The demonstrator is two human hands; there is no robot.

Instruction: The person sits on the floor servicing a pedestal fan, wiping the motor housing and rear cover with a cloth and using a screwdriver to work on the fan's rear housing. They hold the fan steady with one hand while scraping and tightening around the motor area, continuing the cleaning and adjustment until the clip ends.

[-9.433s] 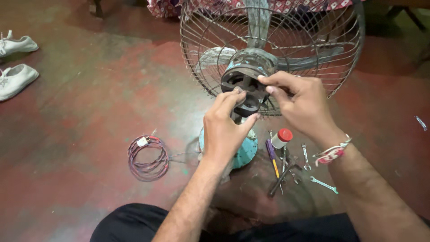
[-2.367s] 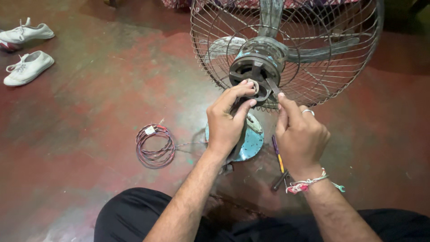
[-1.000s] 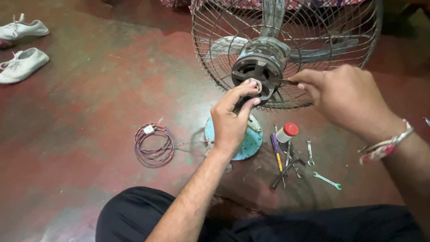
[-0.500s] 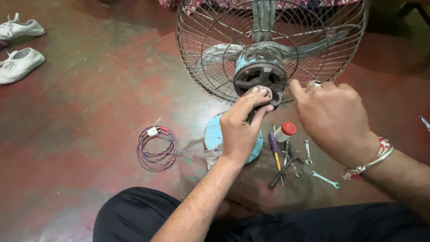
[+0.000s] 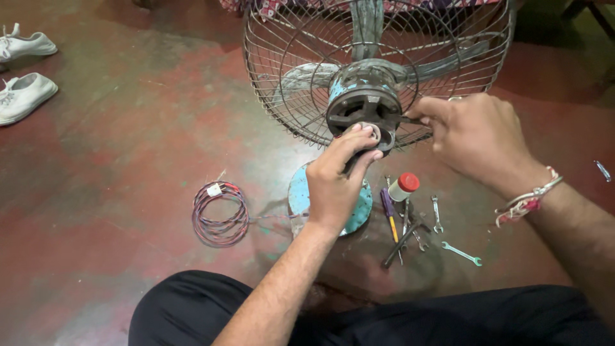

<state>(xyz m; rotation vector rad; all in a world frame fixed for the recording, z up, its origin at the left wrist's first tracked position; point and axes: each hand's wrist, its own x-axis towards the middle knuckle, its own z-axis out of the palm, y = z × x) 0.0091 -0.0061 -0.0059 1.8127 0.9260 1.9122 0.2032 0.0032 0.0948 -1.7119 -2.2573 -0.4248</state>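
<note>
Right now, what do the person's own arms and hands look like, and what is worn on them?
Both forearms are bare, with no sleeves or gloves. The right hand has a red and white thread band tied at the wrist. The left hand wears nothing visible.

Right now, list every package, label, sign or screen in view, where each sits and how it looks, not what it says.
Small bottle: on the floor right of the fan base, by the tools; white cylinder with a red cap.
Tag: on the top of the wire coil left of the fan base; small white rectangle.
No signs or screens in view.
</note>
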